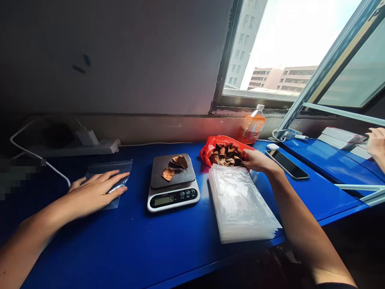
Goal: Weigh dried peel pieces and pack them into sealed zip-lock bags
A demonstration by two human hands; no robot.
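Note:
My left hand (100, 186) lies flat, fingers spread, over a clear zip bag (123, 166) on the blue table. My right hand (258, 161) is at the right side of an open red plastic bag (207, 154) full of dried brown curled peel-like pieces (224, 153). Its fingertips are curled in at the pieces and partly hidden, so what they pinch does not show. Between the hands stands a digital kitchen scale (174, 198). A few dried brown pieces (179, 161) rest on its dark plate; its display seems to read 14 or 1.4.
A stack of clear plastic bags (240, 204) lies in front of the red bag. Behind it is an orange drink bottle (253, 125). A phone (288, 164) and a white earbud case (273, 147) lie right; a power strip (102, 147) is back left. Another person's hand (376, 144) shows far right.

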